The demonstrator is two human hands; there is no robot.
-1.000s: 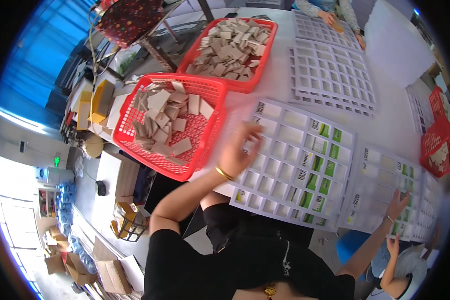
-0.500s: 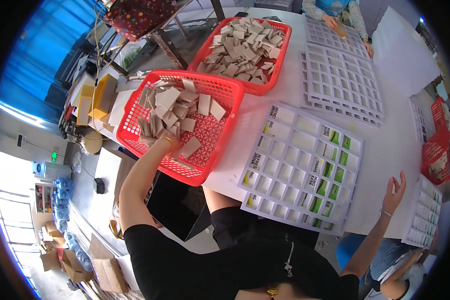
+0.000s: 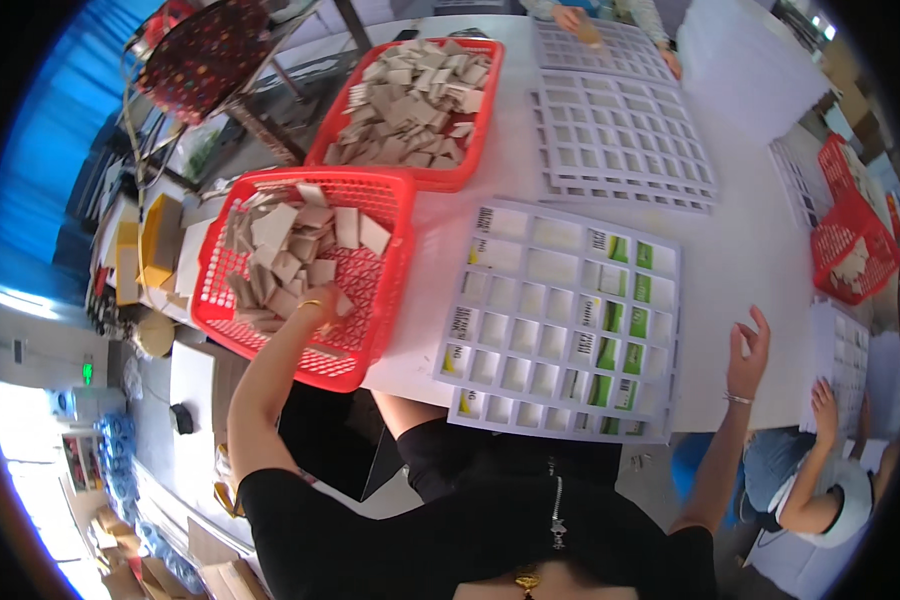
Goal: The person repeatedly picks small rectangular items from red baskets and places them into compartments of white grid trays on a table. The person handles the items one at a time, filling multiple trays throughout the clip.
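My left hand (image 3: 320, 306) reaches down into the near red plastic basket (image 3: 407, 240), among loose grey rectangular board pieces (image 3: 275, 228). Its fingers are mostly hidden, and one piece (image 3: 344, 304) lies right against it; whether it grips that piece I cannot tell. My right hand (image 3: 747, 352) hangs empty over the table, thumb and fingers apart. Between the hands a white grid sheet (image 3: 548, 338) with rows of square compartments lies at the table's front edge. Green, yellow and black printing shows in some of its compartments, mainly on the right side and along the left edge.
A second red basket (image 3: 485, 110), full of grey pieces, stands behind the first. More grid sheets (image 3: 625, 140) are stacked at the far side, where a co-worker's hands (image 3: 580, 24) work. Another person (image 3: 805, 480) sits at right, near a small red basket (image 3: 855, 255).
The whole view has shifted, so the table things sit further left and the right-hand person shows more. My left hand stays in the near basket; my right hand remains raised and spread.
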